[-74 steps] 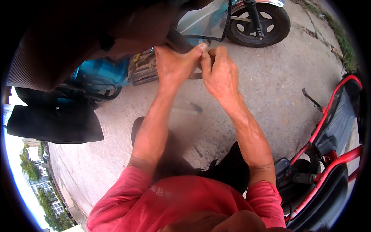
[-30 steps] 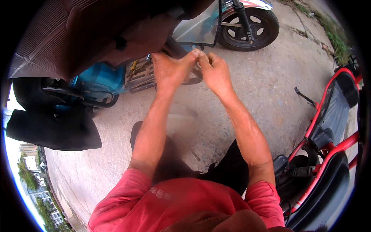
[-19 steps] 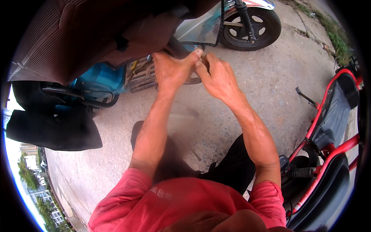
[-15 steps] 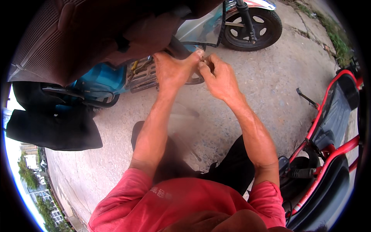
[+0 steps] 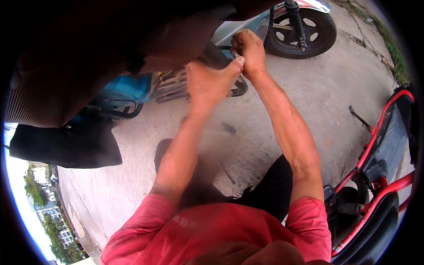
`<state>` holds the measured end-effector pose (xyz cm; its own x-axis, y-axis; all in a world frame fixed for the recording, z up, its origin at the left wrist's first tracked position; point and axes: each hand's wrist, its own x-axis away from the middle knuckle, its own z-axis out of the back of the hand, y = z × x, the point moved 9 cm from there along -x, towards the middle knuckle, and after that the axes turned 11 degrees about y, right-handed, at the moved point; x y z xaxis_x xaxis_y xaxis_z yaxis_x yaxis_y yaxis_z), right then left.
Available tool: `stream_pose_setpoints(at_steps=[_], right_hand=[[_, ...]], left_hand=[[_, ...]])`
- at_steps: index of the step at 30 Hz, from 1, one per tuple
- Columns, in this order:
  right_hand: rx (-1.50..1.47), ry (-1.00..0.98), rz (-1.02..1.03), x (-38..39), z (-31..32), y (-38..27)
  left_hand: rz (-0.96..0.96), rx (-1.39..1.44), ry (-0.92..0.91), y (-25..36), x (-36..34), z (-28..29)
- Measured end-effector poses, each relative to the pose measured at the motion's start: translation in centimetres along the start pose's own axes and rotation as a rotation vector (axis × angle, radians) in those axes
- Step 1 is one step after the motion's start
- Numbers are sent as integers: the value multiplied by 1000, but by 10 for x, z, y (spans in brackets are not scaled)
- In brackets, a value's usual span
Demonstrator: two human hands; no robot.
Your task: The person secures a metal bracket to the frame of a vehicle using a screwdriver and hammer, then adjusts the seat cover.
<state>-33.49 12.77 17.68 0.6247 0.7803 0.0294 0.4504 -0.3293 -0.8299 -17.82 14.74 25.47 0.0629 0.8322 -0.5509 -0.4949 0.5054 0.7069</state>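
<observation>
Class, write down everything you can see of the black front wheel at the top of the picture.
The front wheel stands upright on the grey concrete ground at the top right. It has a wide black rubber tyre and a black spoked rim, with a dark fork leg running down to its hub and a pale mudguard above. It belongs to the light blue scooter. The right hand works just left of it without touching it; the left hand is farther off.

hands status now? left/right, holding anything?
Left hand: closed on a dark part of the blue scooter.
Right hand: curled at the same spot; what it holds, if anything, cannot be told.
</observation>
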Motion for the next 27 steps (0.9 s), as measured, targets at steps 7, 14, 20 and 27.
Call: stream_pose_setpoints(at_steps=[7, 14, 20, 27], right_hand=[[42, -210, -62, -6, -17, 21], [31, -215, -135, -3, -19, 22], [85, -221, -234, 3, -18, 26], [233, -226, -29, -14, -1, 26]], left_hand=[[72, 27, -63, 7, 2, 3], [65, 13, -88, 8, 0, 2], [132, 36, -80, -3, 0, 3], [-24, -27, -13, 8, -1, 2]])
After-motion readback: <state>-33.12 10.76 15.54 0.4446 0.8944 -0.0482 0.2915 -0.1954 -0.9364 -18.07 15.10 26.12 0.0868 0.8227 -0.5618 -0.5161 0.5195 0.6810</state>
